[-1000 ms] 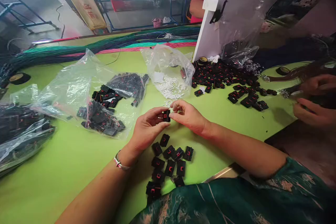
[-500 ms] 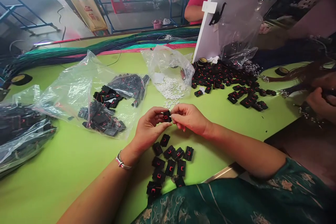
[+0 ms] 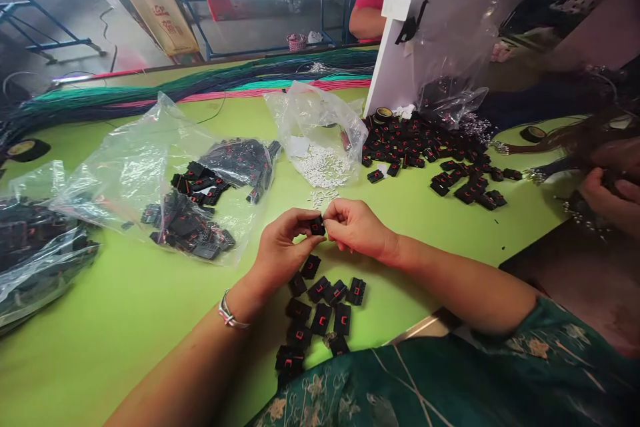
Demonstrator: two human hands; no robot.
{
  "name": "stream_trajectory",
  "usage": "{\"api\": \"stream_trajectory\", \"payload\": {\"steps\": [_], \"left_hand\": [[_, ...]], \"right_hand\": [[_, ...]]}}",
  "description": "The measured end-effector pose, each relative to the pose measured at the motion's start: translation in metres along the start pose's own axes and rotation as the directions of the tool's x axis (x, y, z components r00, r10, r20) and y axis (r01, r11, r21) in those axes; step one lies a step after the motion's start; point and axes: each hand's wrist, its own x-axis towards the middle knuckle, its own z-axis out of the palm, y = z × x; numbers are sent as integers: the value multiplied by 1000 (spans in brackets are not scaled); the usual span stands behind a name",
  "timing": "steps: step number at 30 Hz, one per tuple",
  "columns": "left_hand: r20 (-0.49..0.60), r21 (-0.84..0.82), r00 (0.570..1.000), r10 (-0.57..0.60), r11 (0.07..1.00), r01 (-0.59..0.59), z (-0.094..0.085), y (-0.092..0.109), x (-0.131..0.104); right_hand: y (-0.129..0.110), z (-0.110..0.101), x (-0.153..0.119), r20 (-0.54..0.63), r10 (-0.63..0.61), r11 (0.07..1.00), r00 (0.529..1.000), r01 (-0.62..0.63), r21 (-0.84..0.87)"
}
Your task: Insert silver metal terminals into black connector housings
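Observation:
My left hand (image 3: 285, 243) grips a small black connector housing (image 3: 317, 225) with a red clip between thumb and fingers, above the green table. Pressed against the housing's right edge, my right hand (image 3: 357, 230) is closed in a pinch; whatever its fingertips hold is too small to make out. Several more black housings with red clips (image 3: 321, 318) lie between my forearms, close to my body. Just beyond my hands, small white pieces (image 3: 323, 167) fill an open clear plastic bag (image 3: 280, 113), and some have spilled in front of it.
Clear bags of black housings (image 3: 240, 160) lie on the left. A large heap of housings (image 3: 410, 140) sits by a white upright panel (image 3: 390, 47). Bundled wires (image 3: 200, 90) run along the back. At the right edge is another person's hand (image 3: 607, 197), near wire ends.
The whole view has shifted slightly. My right fingers have closed in tighter against the housing's edge, and the housing has tilted a little in my left hand.

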Motion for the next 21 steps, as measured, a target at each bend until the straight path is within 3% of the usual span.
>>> {"api": "stream_trajectory", "payload": {"steps": [4,6,9,12,14,18,21], "left_hand": [[-42,118,999,24,993,-19,4,2,-2],[-71,125,997,-9,992,18,5,4,-1],[-93,-63,985,-147,988,142,5,6,1],[-118,-285,953,-277,929,235,1,4,5],[-158,-356,932,-325,899,253,-4,1,8],[-152,-425,912,-380,858,287,-11,-6,11],[-129,-414,919,-373,862,292,-11,-9,11]], "right_hand": [[9,10,4,-163,-229,949,960,182,-259],[11,13,6,-183,-291,920,939,222,-324],[9,8,7,-141,-283,941,949,246,-233],[4,-10,10,-152,-254,964,955,238,-121],[3,-24,12,-185,-265,949,947,222,-222],[5,-39,13,-12,-214,770,977,161,-617],[7,-35,11,81,-157,657,984,165,-735]]}}
